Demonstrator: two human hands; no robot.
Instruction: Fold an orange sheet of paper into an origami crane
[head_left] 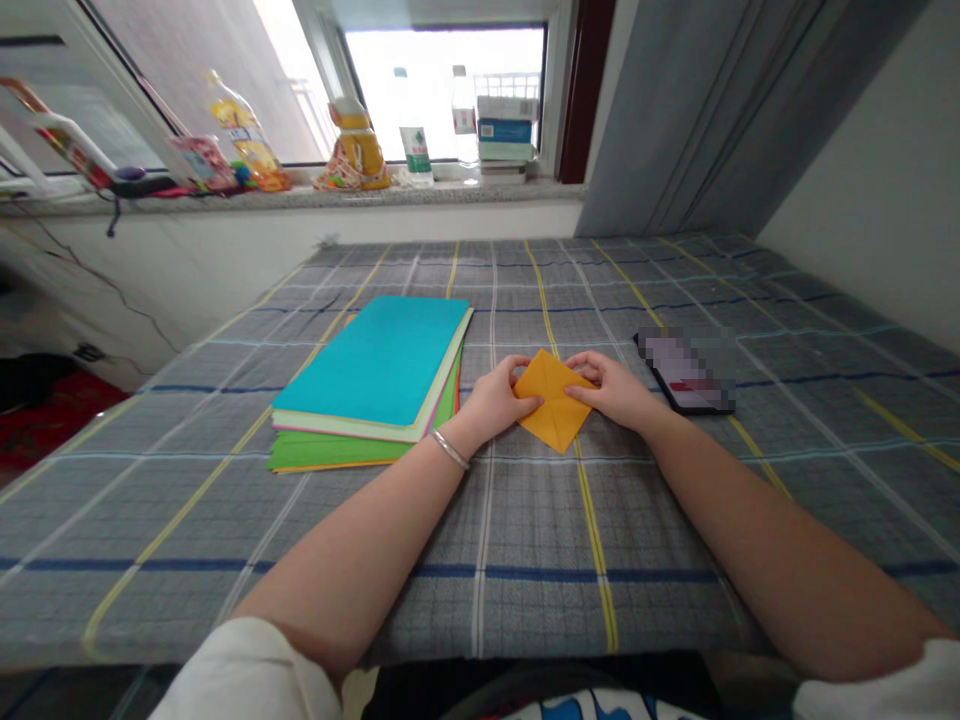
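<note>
An orange piece of folded paper (553, 402) is held just above the checked cloth, shaped like a diamond with crease lines crossing its middle. My left hand (499, 400) grips its left corner, thumb on the front face and fingers behind. On the opposite corner, my right hand (611, 388) pinches the paper in the same way. Parts of the fingers are hidden behind the paper. Left of my hands lies a stack of coloured paper (382, 355), with a blue sheet on top and green, pale and orange edges below.
A phone (686, 375) lies to the right of my right hand. The grey checked cloth (540, 520) covers the surface. Along the windowsill (450, 197) stand a juice bottle (247, 135), a yellow bottle (361, 145), a tube (416, 152) and boxes (506, 130).
</note>
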